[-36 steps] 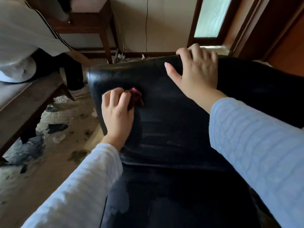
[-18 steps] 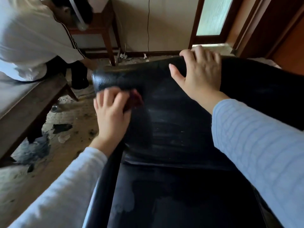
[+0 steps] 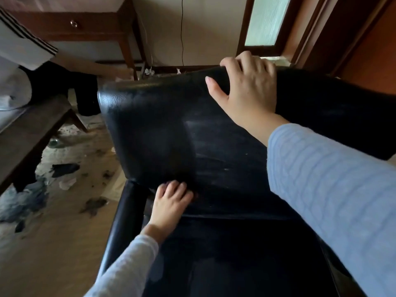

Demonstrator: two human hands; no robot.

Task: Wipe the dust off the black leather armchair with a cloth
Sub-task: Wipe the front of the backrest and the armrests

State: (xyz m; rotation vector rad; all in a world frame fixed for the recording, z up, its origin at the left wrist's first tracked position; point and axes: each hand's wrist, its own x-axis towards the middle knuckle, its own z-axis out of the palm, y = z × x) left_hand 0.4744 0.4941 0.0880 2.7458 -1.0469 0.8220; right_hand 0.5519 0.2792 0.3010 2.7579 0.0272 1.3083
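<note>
The black leather armchair (image 3: 154, 129) fills the middle of the head view, its backrest facing me with dusty grey streaks on the right half and a darker wiped patch on the left. My left hand (image 3: 171, 202) presses on the bottom of the backrest near the seat seam, fingers curled over a dark red cloth (image 3: 195, 195) that barely shows at my fingertips. Over the top edge of the backrest my right hand (image 3: 246, 88) grips, thumb on the front face.
Another person in a white top (image 3: 23, 48) bends at the left beside a wooden bench (image 3: 27, 138). A wooden side table (image 3: 90, 26) stands against the far wall. The floor (image 3: 64, 211) on the left is littered with dirt and scraps. A door (image 3: 267, 22) is behind the chair.
My left hand with the cloth has slid down the backrest from near its top left to its bottom edge. My right hand stays on the top edge.
</note>
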